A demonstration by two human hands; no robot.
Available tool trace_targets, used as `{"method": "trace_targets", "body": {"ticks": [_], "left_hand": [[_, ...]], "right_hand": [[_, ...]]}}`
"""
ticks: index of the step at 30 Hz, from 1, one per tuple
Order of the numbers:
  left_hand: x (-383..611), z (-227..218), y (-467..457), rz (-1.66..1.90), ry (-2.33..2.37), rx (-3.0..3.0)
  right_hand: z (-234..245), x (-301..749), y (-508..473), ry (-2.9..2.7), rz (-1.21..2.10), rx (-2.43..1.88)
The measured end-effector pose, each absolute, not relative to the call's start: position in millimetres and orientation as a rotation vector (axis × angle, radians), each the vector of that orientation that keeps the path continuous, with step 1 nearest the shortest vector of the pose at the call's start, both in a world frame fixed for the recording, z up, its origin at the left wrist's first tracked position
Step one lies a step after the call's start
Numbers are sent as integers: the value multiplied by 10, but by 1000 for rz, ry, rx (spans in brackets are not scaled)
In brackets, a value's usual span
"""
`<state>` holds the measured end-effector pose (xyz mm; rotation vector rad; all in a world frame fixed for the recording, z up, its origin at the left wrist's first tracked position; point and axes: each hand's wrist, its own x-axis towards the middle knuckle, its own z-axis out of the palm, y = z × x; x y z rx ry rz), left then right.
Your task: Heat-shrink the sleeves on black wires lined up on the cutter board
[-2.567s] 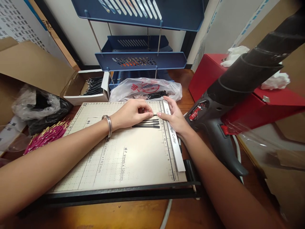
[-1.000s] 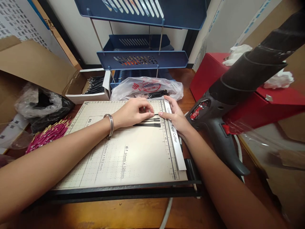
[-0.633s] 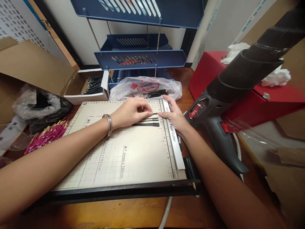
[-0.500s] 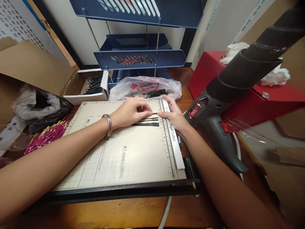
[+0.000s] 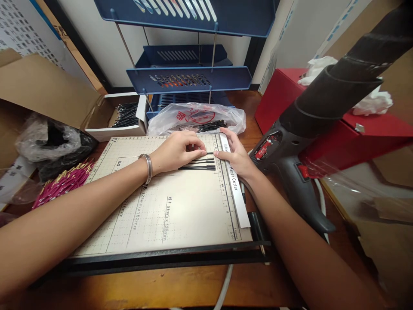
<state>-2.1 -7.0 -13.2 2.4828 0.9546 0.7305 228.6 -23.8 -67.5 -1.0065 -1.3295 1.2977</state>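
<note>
A paper cutter board [image 5: 193,215] with printed grid lines lies on the desk. Near its upper right, my left hand [image 5: 180,150] pinches a short black wire [image 5: 210,153] between thumb and fingertips. My right hand [image 5: 235,155] rests over the white strip [image 5: 237,198] marked "Paper Cutter", its thumb tip at the wire's other end and its fingers around the strip's far side. Several more black wires [image 5: 203,168] lie side by side on the board just below my left hand, their left ends partly covered by it.
A hot air gun [image 5: 290,146] stands at the right before a red box [image 5: 284,94]. Behind the board are a plastic bag [image 5: 167,118] and a white box of black wires [image 5: 125,116]. Purple wires [image 5: 67,183] lie left; a blue rack [image 5: 190,79] stands behind.
Almost nothing differs. Both hands keep their places at the black wire, and the wires on the board lie as before.
</note>
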Motion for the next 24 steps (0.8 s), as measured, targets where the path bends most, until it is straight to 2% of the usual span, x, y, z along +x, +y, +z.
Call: {"method": "trace_targets", "body": {"ticks": [24], "left_hand": [[-37,-136,-9,687,879,2449]], "right_hand": [[-631,2269,-215,-1328,1303,-1087]]}}
